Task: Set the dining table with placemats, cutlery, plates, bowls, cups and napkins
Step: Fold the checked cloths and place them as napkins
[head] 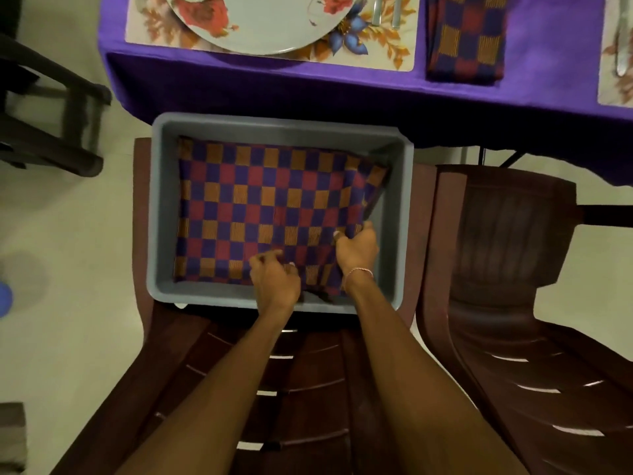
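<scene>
napkin: a checked cloth (260,214) in purple, red and orange lies spread over most of the tub floor; its near edge, from 5 to 6 o'clock, is bunched and lifted.
left hand (274,282): fingers curled, pinching the cloth at its near edge, about 6 o'clock of the tub.
right hand (356,250): fingers clenched round a gathered fold near the 4 o'clock corner; a bracelet (359,271) sits on the wrist.
step in hand: judged as lifting this napkin out to fold and place it.
tub (161,207): a grey plastic box at the middle of the view, resting on the seat of a brown chair (308,371).
second chair (513,303): just beside the first, at 3 o'clock.
table: at 12 o'clock, under a purple tablecloth (274,87) that hangs near the tub's far rim.
setting already down: a placemat (387,46) with a plate (274,25) on it, cutlery (385,12) on the mat at the plate's 3 o'clock, and a folded napkin (466,39) just beside the mat.
second placemat (613,80): at 2 o'clock, cut off by the frame edge.
risk, tub: both grips sit on the near right side, so a sharp pull could drag the light tub towards the seat edge.
risk, cloth: raised unevenly, the loose far half may trail, catch the rim, or brush the hanging tablecloth and tug the laid setting.
</scene>
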The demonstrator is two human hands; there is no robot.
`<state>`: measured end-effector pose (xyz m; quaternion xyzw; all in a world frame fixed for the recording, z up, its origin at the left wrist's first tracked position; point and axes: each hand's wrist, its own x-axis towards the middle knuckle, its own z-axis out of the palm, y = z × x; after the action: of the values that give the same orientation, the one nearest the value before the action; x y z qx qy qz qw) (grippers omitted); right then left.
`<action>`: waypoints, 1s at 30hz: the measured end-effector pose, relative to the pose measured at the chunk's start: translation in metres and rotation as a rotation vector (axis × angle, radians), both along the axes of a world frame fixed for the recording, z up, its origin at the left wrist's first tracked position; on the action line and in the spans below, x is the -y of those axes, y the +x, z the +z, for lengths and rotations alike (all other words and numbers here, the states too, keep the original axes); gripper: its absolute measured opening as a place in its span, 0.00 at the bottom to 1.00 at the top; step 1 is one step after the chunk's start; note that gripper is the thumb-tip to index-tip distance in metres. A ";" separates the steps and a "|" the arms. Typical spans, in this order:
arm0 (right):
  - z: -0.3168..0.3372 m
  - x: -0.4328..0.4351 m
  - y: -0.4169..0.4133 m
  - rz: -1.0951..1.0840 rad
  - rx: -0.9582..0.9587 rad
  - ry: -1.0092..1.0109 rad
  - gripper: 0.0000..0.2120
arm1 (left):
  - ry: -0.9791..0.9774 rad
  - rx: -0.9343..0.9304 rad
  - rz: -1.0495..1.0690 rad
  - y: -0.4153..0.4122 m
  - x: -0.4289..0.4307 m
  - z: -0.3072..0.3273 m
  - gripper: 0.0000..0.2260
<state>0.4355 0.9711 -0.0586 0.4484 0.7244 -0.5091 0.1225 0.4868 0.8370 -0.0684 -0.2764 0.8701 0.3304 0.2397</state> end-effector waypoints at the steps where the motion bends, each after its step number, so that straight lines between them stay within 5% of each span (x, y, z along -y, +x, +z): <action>1: 0.004 -0.001 0.001 0.009 -0.002 -0.018 0.09 | -0.033 0.002 0.081 0.000 0.006 0.004 0.17; 8: 0.040 -0.012 0.010 -0.097 -0.057 -0.371 0.09 | 0.113 -0.004 0.279 -0.014 0.019 0.010 0.18; 18: 0.159 0.018 0.022 0.193 -0.159 -0.628 0.11 | 0.599 -0.166 0.527 -0.017 0.016 0.099 0.14; 23: 0.235 0.028 0.023 0.337 -0.218 -0.610 0.07 | 0.766 -0.237 0.611 -0.005 0.017 0.184 0.21; 30: 0.302 0.031 0.026 0.497 -0.299 -0.571 0.08 | 0.883 -0.184 0.706 0.011 0.019 0.255 0.09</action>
<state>0.4618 0.9401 0.2439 0.1284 0.6500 -0.7043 0.2549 0.4976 0.8183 0.1866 -0.3939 0.5219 0.7453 0.1308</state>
